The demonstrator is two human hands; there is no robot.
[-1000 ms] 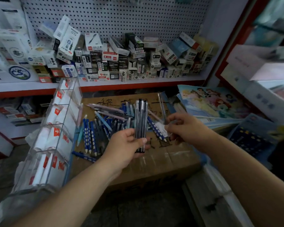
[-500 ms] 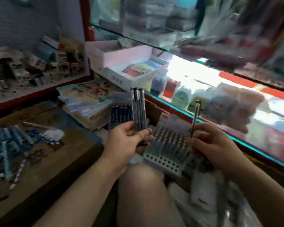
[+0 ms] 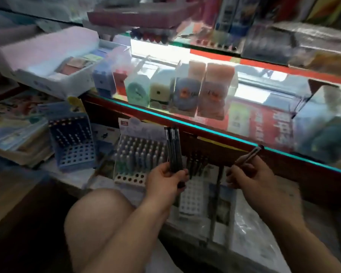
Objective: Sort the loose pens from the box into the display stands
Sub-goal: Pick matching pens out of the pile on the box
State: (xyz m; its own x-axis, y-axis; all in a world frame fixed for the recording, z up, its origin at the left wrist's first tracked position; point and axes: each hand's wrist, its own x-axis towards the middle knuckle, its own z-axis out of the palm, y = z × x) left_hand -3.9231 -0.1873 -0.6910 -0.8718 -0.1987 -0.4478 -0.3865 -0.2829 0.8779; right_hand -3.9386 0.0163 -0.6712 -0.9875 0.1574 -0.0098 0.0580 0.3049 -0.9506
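My left hand grips a small bundle of dark pens, held upright over the display stands. My right hand pinches a single pen that slants up to the right. A white display stand half full of pens stands just left of my left hand. A blue display stand with dark pens is further left. Under my hands lies a flat white stand with a few dark pens at its far end. The box of loose pens is out of view.
A glass counter with a teal edge runs across behind the stands, with boxed goods inside. A stack of picture books lies at the left. My bare knee is below the stands. Plastic wrap covers the floor at the right.
My view has swung right, away from the cardboard box with loose pens, to the stands by the glass counter. My right hand picked up one pen and now tilts it rightward.
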